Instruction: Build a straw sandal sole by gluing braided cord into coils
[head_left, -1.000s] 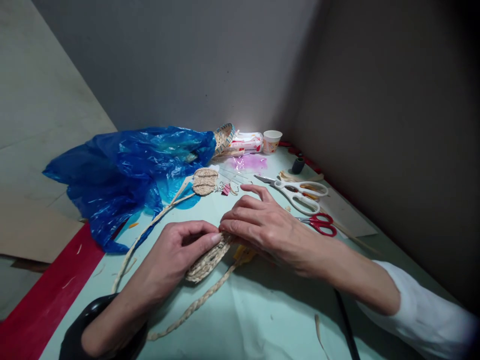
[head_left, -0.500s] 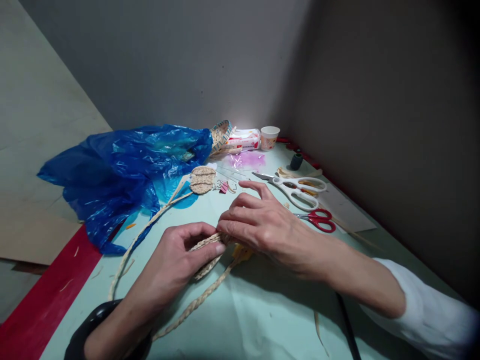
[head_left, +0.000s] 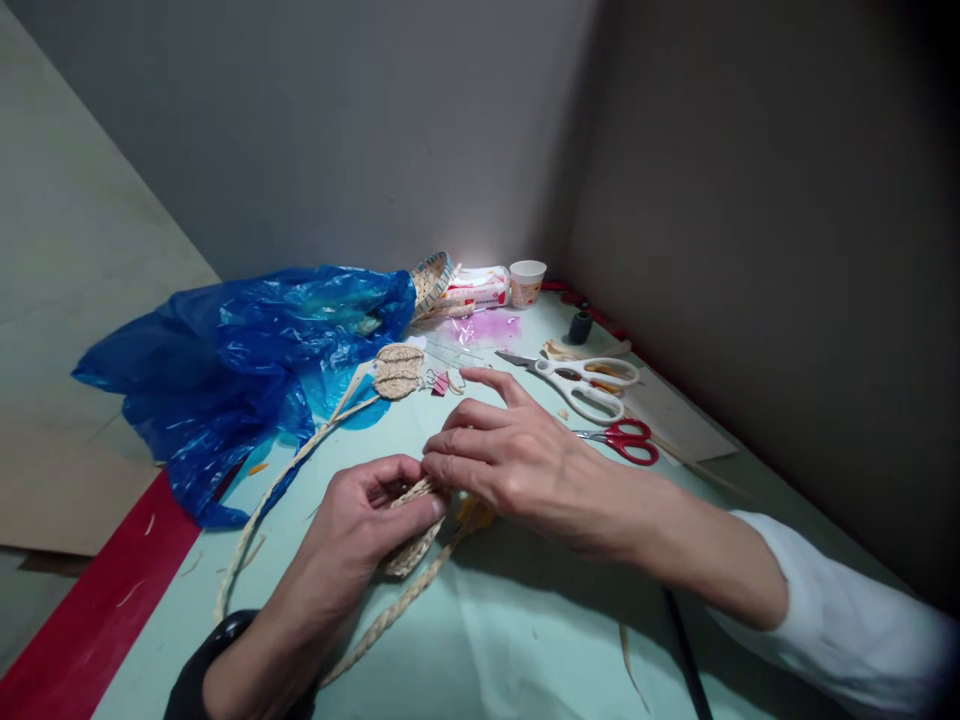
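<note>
Between my hands is a strip of braided straw [head_left: 411,556], coiled into a small flat piece, with a long braided tail running toward the table's near edge. My left hand [head_left: 367,525] is closed on it, thumb on top. My right hand [head_left: 499,450] pinches its far end, index finger raised; the fingertips partly hide the spot they work on. Something yellow [head_left: 474,514] shows beneath my right hand. Farther off lies a second woven straw piece [head_left: 398,371] with its own braid trailing left.
Scissors with white handles [head_left: 592,385] and red-handled scissors [head_left: 631,441] lie to the right. A blue plastic bag [head_left: 247,350] covers the left back, beside a small basket [head_left: 433,280]. Behind are a paper cup [head_left: 527,284], a dark thread spool [head_left: 580,327] and pink clips [head_left: 440,383].
The view has shifted slightly. My left hand has tilted the straw piece a little, so more of its underside shows. Both hands keep their hold.
</note>
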